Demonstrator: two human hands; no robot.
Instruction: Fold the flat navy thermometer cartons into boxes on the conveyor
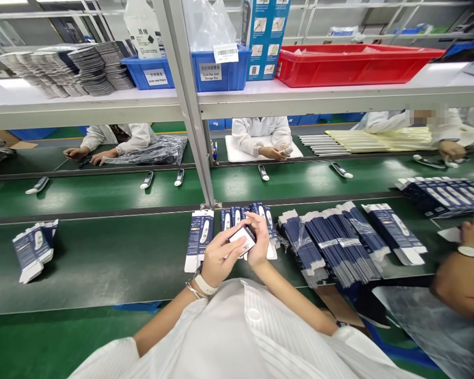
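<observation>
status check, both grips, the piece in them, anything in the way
Left grip, right grip: both on white-faced item. White face partly covered. Blue cartons just beyond; contact unclear.

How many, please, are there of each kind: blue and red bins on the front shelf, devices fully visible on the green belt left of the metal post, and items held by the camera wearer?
Blue bins: 2
Red bin: 1
Devices: 3
Held item: 1
Total: 7
</observation>
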